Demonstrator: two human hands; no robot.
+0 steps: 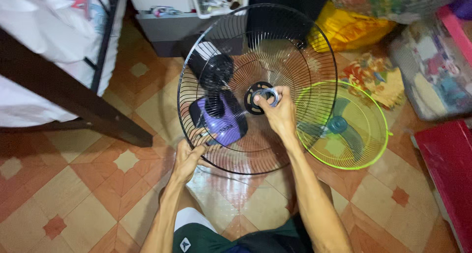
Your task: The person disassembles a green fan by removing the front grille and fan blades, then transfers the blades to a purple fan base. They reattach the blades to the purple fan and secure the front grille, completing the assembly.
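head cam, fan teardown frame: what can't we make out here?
- Right hand fingertips cover the small ring at the hub of the black wire fan guard; its shape is unclear.
- Left hand palm side hidden; grip on guard rim uncertain.
- Purple fan motor housing seen through wires, detail blurred.
- Lime-green wire guard partly behind black guard.
- Red box cut off by right edge.

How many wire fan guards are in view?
2: the black fan guard held upright by both hands at centre, and the lime-green fan guard right behind it.

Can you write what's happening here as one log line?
left hand: grips black fan guard rim | right hand: on ring at guard hub | purple fan motor behind | green fan beside
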